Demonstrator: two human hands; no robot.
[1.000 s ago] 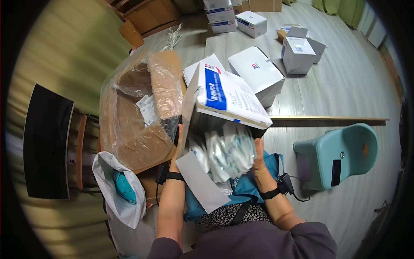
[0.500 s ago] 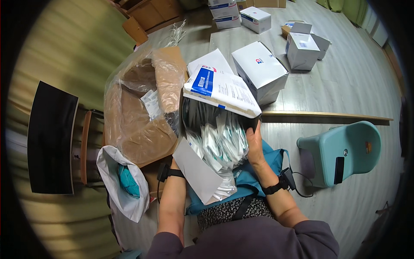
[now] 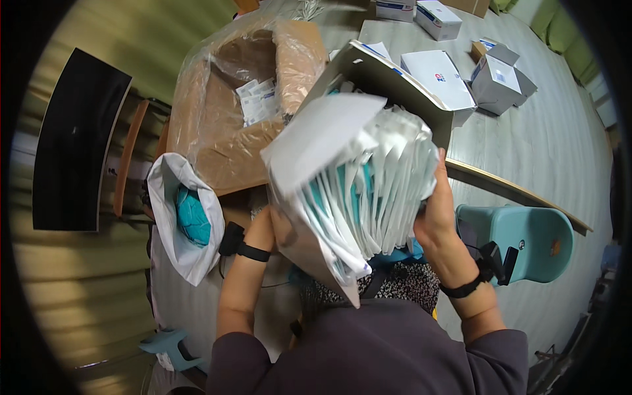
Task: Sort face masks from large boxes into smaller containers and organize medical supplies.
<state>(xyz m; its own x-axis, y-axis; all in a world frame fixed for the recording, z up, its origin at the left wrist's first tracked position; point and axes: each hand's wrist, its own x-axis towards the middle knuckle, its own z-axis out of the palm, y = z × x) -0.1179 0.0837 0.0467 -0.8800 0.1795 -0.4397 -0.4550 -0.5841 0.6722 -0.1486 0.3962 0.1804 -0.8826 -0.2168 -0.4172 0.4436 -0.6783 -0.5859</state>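
Note:
An open white cardboard box is tilted between my hands, its mouth facing me. Packed inside it is a thick row of flat pouches, whitish and clear with teal showing through. One pale flap, blurred, stands over the pouches at the left. My right hand is closed on the box's right side, fingers mostly behind it and thumb along the edge. Against the box's left side is my left hand, its fingers hidden by the cardboard. Both wrists wear black straps with small devices.
A plastic-lined brown carton with several small white packets stands at the left. Near it is a white bag holding a teal bundle. Several white boxes stand on the floor beyond. At the right is a teal plastic stool.
The box has been lifted and tipped, so its opening and the pouches now face me more. Its printed lid has swung back out of sight. The surroundings have shifted in view.

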